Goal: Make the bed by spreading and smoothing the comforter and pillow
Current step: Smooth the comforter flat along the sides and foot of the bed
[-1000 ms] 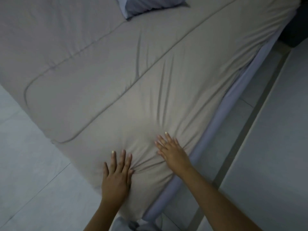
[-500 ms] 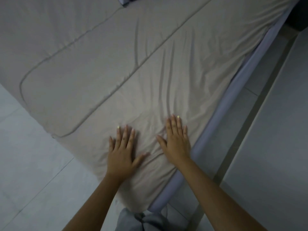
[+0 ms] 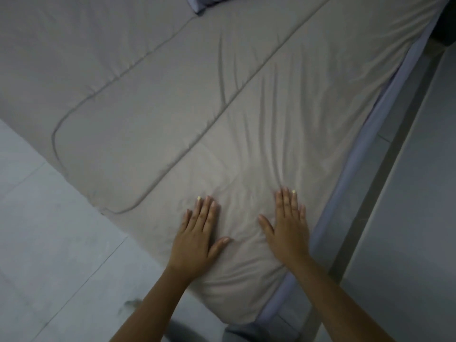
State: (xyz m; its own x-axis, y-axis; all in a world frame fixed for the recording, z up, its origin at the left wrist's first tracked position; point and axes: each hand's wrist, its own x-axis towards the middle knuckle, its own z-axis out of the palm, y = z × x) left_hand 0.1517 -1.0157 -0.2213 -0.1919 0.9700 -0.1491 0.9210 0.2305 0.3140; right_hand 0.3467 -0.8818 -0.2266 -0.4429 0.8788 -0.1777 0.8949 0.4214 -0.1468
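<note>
In the head view, the comforter (image 3: 172, 114) is lying spread over the bed, filling the frame from 9 o'clock to 2 o'clock, its corner reaching down toward 6 o'clock. Both hands are resting flat on it near that corner, fingers spread, gripping nothing. The left hand (image 3: 197, 240) is sitting at 6 o'clock; the right hand (image 3: 287, 230) is lying just beside it toward 5 o'clock. Creases are fanning upward from the fingertips. The pillow (image 3: 209, 2) is peeking in at 12 o'clock. Pale floor (image 3: 49, 243) is showing at 8 o'clock.
</note>
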